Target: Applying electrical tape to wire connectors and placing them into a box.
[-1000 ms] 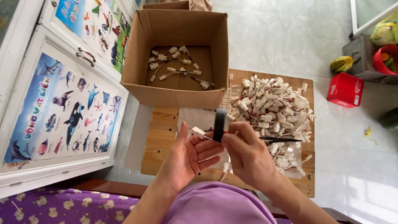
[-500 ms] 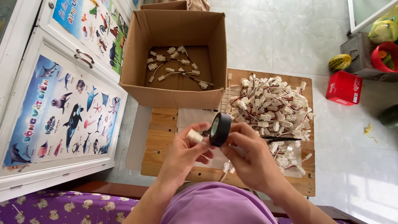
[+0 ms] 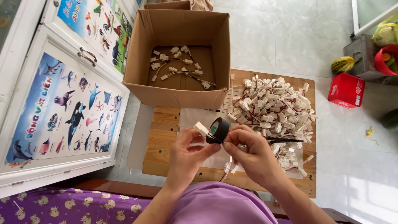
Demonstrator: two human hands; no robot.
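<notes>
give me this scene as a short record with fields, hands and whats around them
left hand: holds a white connector on a wire
right hand: holds a roll of black tape against the connector
in front: pile of white connectors with red and black wires on a wooden board
beyond: open cardboard box with a few wired connectors inside
left side: white cabinet doors with animal posters
right side: red box on the tiled floor
</notes>
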